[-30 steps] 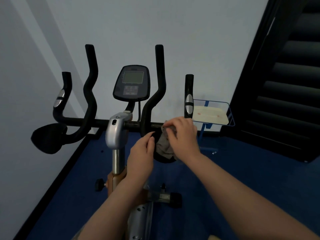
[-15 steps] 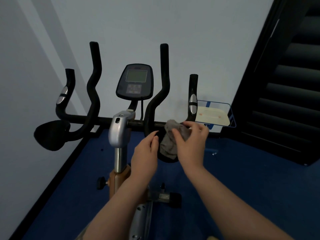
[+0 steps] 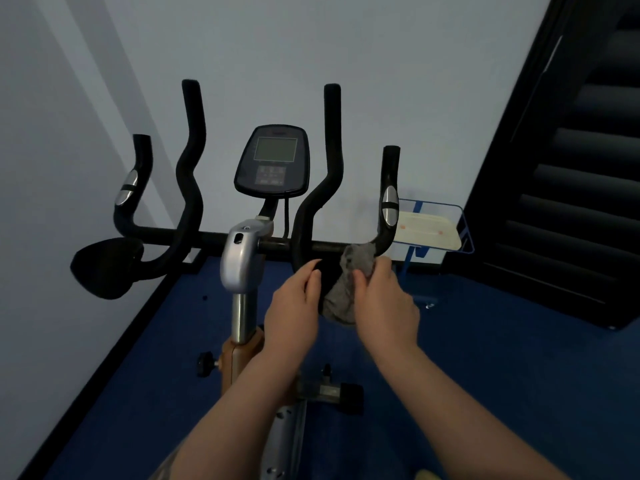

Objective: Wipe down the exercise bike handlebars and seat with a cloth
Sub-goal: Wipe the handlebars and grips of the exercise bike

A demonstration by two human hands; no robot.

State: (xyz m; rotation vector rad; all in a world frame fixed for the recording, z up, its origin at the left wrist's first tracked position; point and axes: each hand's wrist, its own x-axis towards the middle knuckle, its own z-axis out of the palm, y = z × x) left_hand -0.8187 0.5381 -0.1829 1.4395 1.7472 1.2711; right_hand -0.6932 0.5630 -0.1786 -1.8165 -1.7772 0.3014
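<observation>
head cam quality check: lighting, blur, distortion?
Head view: dim, bluish and low-contrast; black handlebars lose detail against the wall. Wide-angle bending shows at the wall edges. Right hand and grey cloth look slightly soft; console screen is unreadable. No glare.

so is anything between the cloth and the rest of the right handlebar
Nothing visible. The right hand holds the grey cloth against the right handlebar at its lower bend, and the bar above it is bare.

Home workout corner: you face an exercise bike [image 3: 242, 258] on blue floor matting [image 3: 485, 358], plain white wall [image 3: 311, 46], dark staircase [image 3: 588, 168] alongside.
</observation>
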